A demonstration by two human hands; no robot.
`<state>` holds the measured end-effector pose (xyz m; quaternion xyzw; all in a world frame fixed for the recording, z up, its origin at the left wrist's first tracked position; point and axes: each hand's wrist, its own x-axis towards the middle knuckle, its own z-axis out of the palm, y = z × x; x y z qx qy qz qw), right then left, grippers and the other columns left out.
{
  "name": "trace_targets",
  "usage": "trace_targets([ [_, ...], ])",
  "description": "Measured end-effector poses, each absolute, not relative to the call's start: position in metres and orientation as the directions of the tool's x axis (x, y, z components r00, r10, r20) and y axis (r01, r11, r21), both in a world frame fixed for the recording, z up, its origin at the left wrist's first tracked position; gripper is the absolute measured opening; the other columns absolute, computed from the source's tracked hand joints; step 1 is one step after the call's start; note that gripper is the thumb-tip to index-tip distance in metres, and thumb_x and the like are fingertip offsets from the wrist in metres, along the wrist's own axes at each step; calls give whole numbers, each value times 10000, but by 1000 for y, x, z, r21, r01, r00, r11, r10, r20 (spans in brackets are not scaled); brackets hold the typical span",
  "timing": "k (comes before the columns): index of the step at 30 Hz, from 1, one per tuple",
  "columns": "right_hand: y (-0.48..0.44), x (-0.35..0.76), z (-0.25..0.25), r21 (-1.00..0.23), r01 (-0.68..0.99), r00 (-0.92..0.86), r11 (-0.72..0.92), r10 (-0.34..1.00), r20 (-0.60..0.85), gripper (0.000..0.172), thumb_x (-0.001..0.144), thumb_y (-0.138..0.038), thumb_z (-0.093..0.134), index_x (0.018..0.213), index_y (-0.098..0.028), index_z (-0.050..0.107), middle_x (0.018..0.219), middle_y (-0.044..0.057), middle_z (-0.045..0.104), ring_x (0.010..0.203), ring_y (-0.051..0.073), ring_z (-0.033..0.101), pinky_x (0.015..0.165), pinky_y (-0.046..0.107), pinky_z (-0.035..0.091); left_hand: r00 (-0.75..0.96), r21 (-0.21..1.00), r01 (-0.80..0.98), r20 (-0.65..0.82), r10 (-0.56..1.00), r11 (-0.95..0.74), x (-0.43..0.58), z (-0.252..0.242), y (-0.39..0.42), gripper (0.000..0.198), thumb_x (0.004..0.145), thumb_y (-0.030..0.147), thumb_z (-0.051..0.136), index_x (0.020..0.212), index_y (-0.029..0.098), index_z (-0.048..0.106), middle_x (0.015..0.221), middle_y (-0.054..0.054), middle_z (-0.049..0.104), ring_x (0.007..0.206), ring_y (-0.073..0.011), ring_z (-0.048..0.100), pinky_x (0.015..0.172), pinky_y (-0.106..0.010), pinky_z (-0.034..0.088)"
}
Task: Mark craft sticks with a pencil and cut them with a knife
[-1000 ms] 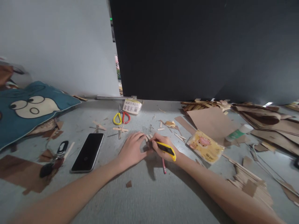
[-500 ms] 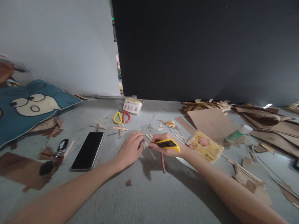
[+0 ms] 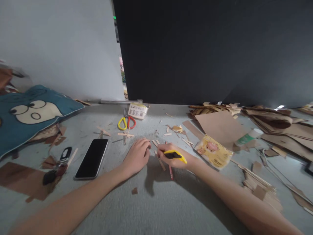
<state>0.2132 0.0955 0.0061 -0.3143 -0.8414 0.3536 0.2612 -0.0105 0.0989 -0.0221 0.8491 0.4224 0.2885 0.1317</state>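
A yellow utility knife [image 3: 174,155] is gripped in my right hand [image 3: 168,156]. Beside that hand's fingers lies a narrow wooden craft stick [image 3: 160,160], slanting across the table. A pink pencil [image 3: 171,172] shows partly from under the same hand. My left hand [image 3: 138,155] rests on the table a little to the left, fingers curled together. Its fingertips are hidden, so whatever they may pinch cannot be made out. Short stick pieces [image 3: 155,143] lie between the two hands, just beyond the craft stick.
Left of my forearm lies a phone [image 3: 91,159], with keys [image 3: 58,166] farther out. Scissors [image 3: 126,122] and a small packet [image 3: 138,111] sit at the back. On the right are a yellow packet [image 3: 214,151], a glue stick [image 3: 248,137] and cardboard [image 3: 220,129].
My right hand has moved slightly down with the knife. The craft stick has shifted a little to the right, away from my left hand, which stays nearly in place.
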Motion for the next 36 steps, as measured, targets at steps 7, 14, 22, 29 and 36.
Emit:
trace_targets([
  [7, 102, 212, 16, -769, 344, -574, 539, 769, 282, 253, 934, -419, 696, 993, -173, 701, 629, -73, 450, 560, 112, 382, 559, 244, 302, 464, 499, 642, 352, 813, -583, -12, -20, 100, 240, 869, 18, 500, 967, 223, 577, 1090, -73, 664, 1118, -262, 616, 998, -451, 507],
  [14, 101, 206, 22, -789, 287, -399, 544, 816, 418, 354, 878, -490, 775, 1066, -194, 726, 779, -22, 543, 690, 150, 488, 655, 271, 406, 476, 497, 641, 341, 811, -585, -13, -22, 101, 273, 844, -6, 510, 986, 216, 580, 1129, -87, 665, 1150, -271, 608, 1021, -461, 495],
  [22, 101, 203, 23, -902, 128, -211, 413, 900, 382, 400, 771, -499, 886, 1007, -216, 730, 860, 4, 616, 744, 167, 565, 705, 305, 451, 503, 472, 632, 354, 789, -615, -14, -22, 101, 252, 868, 9, 511, 996, 218, 569, 1127, -93, 669, 1146, -279, 611, 1005, -467, 500],
  [29, 97, 195, 18, -945, -124, -211, 302, 923, 322, 547, 944, -673, 653, 675, -201, 592, 608, -31, 467, 559, 126, 422, 564, 284, 356, 494, 452, 651, 357, 792, -610, -12, -18, 100, 215, 903, 36, 473, 956, 223, 564, 1079, -83, 670, 1140, -277, 612, 991, -465, 509],
  [36, 96, 190, 20, -954, -127, -95, 271, 954, 283, 586, 975, -730, 533, 684, -221, 508, 566, -83, 278, 507, 109, 269, 520, 278, 242, 502, 432, 652, 369, 782, -623, -11, -23, 101, 163, 920, 88, 545, 949, 233, 614, 1136, -83, 694, 1263, -289, 586, 1106, -510, 470],
])
